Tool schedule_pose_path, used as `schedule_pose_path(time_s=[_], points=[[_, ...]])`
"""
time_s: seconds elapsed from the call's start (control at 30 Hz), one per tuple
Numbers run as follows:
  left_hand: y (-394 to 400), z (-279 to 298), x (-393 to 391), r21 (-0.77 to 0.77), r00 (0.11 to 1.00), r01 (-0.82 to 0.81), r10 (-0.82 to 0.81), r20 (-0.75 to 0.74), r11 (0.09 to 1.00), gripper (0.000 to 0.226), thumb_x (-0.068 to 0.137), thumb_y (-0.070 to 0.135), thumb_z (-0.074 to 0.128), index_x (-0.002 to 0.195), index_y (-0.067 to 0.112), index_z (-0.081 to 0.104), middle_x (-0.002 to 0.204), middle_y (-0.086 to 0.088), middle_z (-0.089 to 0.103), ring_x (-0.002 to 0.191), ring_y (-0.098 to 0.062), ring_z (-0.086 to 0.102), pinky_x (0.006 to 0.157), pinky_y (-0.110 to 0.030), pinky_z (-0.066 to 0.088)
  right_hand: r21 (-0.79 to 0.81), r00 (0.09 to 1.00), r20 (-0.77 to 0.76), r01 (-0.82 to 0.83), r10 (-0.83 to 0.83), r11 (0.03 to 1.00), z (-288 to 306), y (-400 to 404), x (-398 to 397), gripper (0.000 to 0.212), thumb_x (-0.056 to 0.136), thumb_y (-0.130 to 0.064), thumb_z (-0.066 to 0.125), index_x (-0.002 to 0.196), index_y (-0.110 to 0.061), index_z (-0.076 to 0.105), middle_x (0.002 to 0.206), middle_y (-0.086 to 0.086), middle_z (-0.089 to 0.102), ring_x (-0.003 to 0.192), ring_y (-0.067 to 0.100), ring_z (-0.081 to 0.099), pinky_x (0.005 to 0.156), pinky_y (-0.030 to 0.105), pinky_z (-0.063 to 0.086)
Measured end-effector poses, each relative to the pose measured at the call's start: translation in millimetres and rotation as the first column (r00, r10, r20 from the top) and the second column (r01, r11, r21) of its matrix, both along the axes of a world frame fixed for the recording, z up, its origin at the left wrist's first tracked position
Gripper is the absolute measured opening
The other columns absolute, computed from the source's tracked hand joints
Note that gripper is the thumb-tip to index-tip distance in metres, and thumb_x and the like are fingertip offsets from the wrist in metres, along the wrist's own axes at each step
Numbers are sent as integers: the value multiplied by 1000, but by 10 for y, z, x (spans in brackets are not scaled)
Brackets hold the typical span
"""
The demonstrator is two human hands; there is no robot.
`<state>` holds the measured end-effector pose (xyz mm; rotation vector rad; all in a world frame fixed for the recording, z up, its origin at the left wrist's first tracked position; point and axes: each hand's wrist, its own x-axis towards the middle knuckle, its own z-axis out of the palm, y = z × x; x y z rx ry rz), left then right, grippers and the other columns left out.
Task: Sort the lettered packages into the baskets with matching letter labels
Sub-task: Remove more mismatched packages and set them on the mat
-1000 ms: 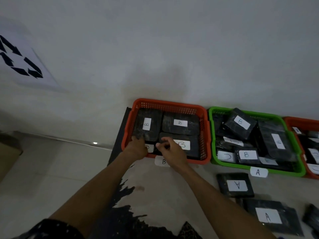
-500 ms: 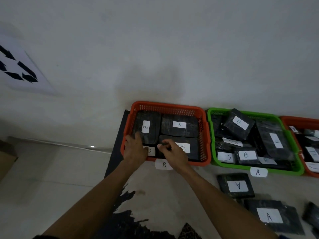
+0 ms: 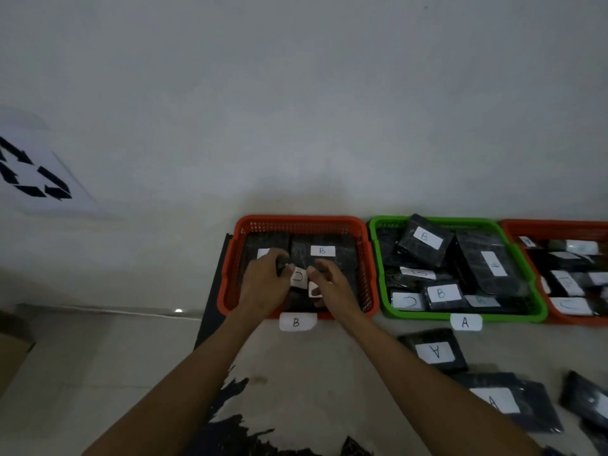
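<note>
Head view: we are reaching both hands into the orange B basket; left hand and right hand are each gripping dark lettered packages (letters partly hidden).

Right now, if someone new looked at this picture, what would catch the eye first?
Both hands, the left hand and the right hand, reach into the orange basket marked B at the wall and handle dark packages there. Beside it the green basket, marked A, holds a jumble of packages, among them a B package and a C package. Two A packages lie on the floor in front.
</note>
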<state>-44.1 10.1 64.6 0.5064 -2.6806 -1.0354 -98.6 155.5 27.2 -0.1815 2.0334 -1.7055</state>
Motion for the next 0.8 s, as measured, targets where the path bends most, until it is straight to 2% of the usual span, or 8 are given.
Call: schedule_pose_path(time_s=[0.1, 0.2, 0.23, 0.37, 0.47, 0.57, 0.63, 0.8], points=[[325, 156, -136, 101, 997, 28, -20, -81, 994, 18, 91, 25, 60, 108, 28, 54, 91, 16, 58, 80, 4, 55, 69, -11, 41, -87, 996, -3, 85, -85, 993, 217, 272, -53, 53, 95, -43, 56, 144, -40, 36, 119, -11, 60, 101, 15, 63, 68, 20, 53], [754, 227, -294, 153, 992, 54, -36, -118, 987, 23, 92, 28, 60, 114, 23, 58, 96, 10, 59, 81, -1, 54, 67, -11, 37, -60, 982, -82, 165, -170, 984, 376, 715, -156, 62, 96, -42, 56, 151, -36, 29, 146, -6, 46, 129, 16, 49, 98, 32, 48], [922, 239, -339, 163, 990, 73, -52, -128, 984, 24, 91, 28, 61, 114, 22, 59, 97, 8, 60, 85, -5, 55, 70, -15, 38, -33, 977, -106, 183, -185, 983, 404, 896, -188, 60, 97, -39, 56, 151, -32, 31, 145, -2, 47, 128, 17, 49, 99, 31, 47], [1710, 260, -513, 241, 975, 183, -144, -168, 953, 23, 92, 26, 59, 115, 21, 60, 102, 4, 61, 94, -13, 57, 75, -22, 40, 28, 960, -120, 259, -254, 966, 432, 1777, -287, 47, 98, -37, 55, 143, -29, 44, 129, 10, 59, 103, 20, 59, 66, 16, 46], [2381, 225, -658, 305, 965, 247, -206, -161, 920, 28, 94, 25, 57, 122, 21, 56, 111, 1, 61, 98, -12, 57, 76, -17, 43, -20, 936, -64, 344, -345, 939, 417, 2527, -343, 42, 97, -31, 57, 137, -19, 52, 130, 13, 60, 95, 16, 57, 71, 19, 47], [3080, 109, -794, 285, 957, 290, -274, -97, 913, 33, 97, 26, 51, 129, 21, 52, 119, -4, 63, 93, -11, 58, 63, -5, 41, -49, 887, -29, 459, -460, 887, 380, 3307, -370, 32, 97, -25, 58, 128, -15, 58, 115, 9, 65, 81, 13, 58, 61, 20, 48], [3521, -4, -839, 253, 940, 337, -340, -33, 907, 38, 98, 31, 49, 135, 22, 47, 126, -5, 61, 95, -14, 60, 71, -14, 43, -34, 863, -23, 504, -505, 863, 326, 3823, -370, 26, 98, -25, 56, 123, -20, 59, 98, 1, 65, 67, 12, 55, 49, 20, 47], [4369, -394, -795, 273, 856, 444, -494, 152, 853, 51, 97, 38, 49, 145, 26, 36, 136, -3, 54, 120, -20, 54, 89, -24, 41, 21, 723, 19, 690, -690, 724, 24, 4980, -266, 16, 98, -20, 55, 112, -24, 63, 87, 4, 64, 62, 9, 55, 52, 20, 48]])
